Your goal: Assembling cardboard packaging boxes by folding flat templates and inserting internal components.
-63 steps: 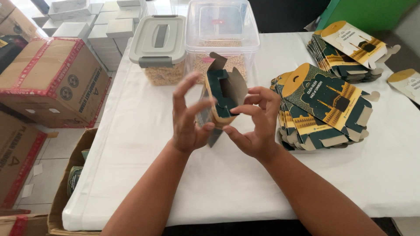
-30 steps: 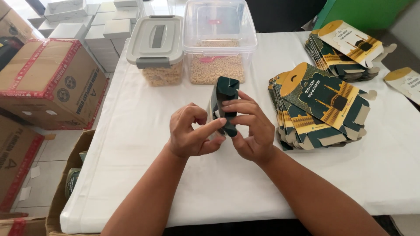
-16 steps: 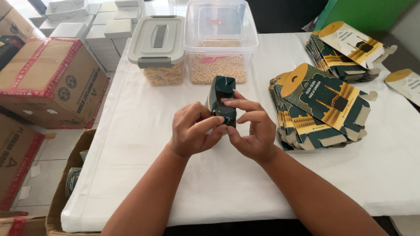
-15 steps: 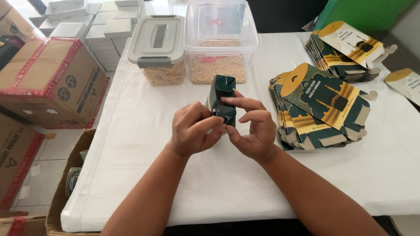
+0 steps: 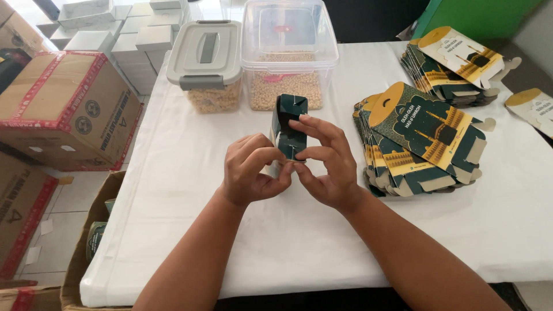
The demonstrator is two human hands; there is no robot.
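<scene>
So we're at the white table (image 5: pixel 173 190), with the stack of flat printed cartons (image 5: pixel 423 141) off to our right and two tubs of beans behind, one open (image 5: pixel 288 57), one lidded (image 5: pixel 206 63). The big change: two seconds back the little dark green box (image 5: pixel 290 126) was open with its flaps out, and now it's folded shut, upright above the table. Our left hand (image 5: pixel 250 170) pinches its bottom edge while our right hand (image 5: pixel 322 158) wraps the front. Looks basically assembled to us.

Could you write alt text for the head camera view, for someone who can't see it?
Two hands, left and right, hold a small dark green carton upright over a white table. Flat printed cartons are stacked at right; two clear tubs stand behind.
</scene>
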